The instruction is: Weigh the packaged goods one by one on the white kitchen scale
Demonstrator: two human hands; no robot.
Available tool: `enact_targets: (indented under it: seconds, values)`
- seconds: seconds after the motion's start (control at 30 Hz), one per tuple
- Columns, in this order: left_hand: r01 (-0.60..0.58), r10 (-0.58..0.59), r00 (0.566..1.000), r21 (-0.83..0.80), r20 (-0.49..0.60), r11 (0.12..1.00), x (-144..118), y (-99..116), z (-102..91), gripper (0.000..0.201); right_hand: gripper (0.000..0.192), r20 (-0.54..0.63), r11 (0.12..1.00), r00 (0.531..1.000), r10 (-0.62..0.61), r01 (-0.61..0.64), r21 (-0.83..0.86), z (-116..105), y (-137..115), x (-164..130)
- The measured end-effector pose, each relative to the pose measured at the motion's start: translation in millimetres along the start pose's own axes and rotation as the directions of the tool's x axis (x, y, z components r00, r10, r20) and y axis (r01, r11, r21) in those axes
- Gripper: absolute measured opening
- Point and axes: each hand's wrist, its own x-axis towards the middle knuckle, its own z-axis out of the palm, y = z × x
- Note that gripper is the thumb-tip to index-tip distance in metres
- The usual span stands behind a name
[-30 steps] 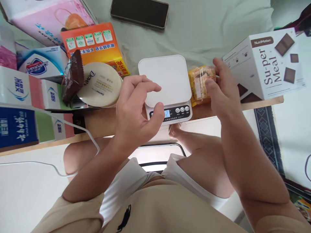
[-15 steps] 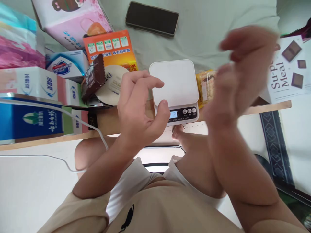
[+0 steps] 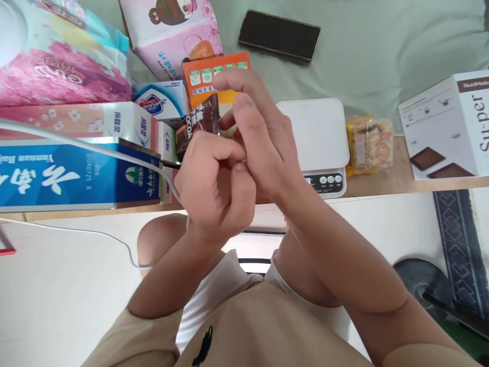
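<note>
Wooden shelf (image 3: 382, 184) | green cloth (image 3: 362, 61) behind | white floor (image 3: 57, 295) below

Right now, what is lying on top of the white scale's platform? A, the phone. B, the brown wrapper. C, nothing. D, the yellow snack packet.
C: the scale platform is bare; the yellow snack packet lies beside it on the right, the phone sits further back on the sheet, and the brown wrapper is up at the right hand and left hand.
</note>
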Motion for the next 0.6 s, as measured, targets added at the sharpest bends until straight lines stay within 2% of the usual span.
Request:
enact_targets:
  seconds: [0.13, 0.3, 0.47, 0.53, 0.6]
  values:
    - [0.097, -0.096, 0.995, 0.058, -0.029, 0.994, -5, -5, -5.5, 0.015, 0.037, 0.066, 0.996, 0.997, 0.044, -0.039, -0.084, 8, 0, 4]
    - [0.04, -0.039, 0.999, 0.048, -0.014, 0.998, -6, -9, -6.5, 0.011, 0.04, 0.044, 0.996, 0.998, 0.04, -0.037, -0.082, 7, 6, 2]
    - [-0.048, 0.051, 0.997, 0.057, -0.055, 0.997, -5, -9, -5.5, 0.005, 0.032, -0.123, 0.983, 0.983, -0.136, 0.149, 0.107, -5, 13, -7]
    - [-0.07, 0.076, 0.994, 0.074, -0.074, 0.995, -4, -9, -5.1, 0.012, 0.029, -0.205, 0.969, 0.956, -0.211, 0.232, 0.086, -15, 14, -11]
    - [-0.081, 0.087, 0.993, 0.072, -0.083, 0.994, -3, -8, -3.1, 0.016, 0.021, -0.277, 0.965, 0.925, -0.259, 0.259, -0.038, -28, 16, -15]
